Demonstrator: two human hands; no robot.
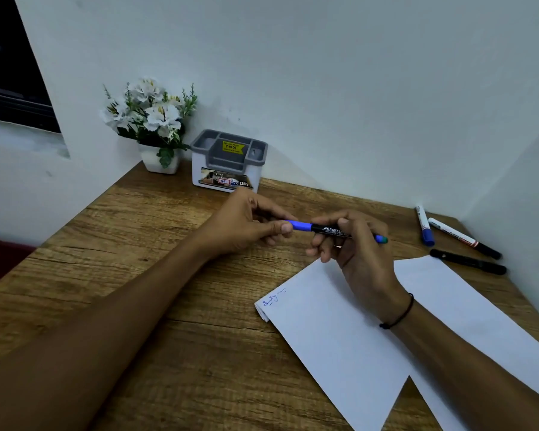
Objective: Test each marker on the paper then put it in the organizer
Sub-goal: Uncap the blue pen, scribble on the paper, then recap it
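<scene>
Desk (156, 300): wood-grain top, carrying everything.
Paper (333, 334): thin, floppy sheet lying flat near the right forearm, blue scribble at its corner; likely sliding if pushed.
Organizer (229, 161): grey-and-white box sitting at the wall beside the flower pot (161, 158), compartments opening upward.
Left hand (246, 227): fingers pinching the blue cap end.
Right hand (355, 244): fingers curling around the black barrel.
Marker (333, 229): hovering level between both hands above the desk; light, rigid, smooth plastic, best gripped mid-barrel.
Spare markers (467, 261): three lying at the far right.
</scene>
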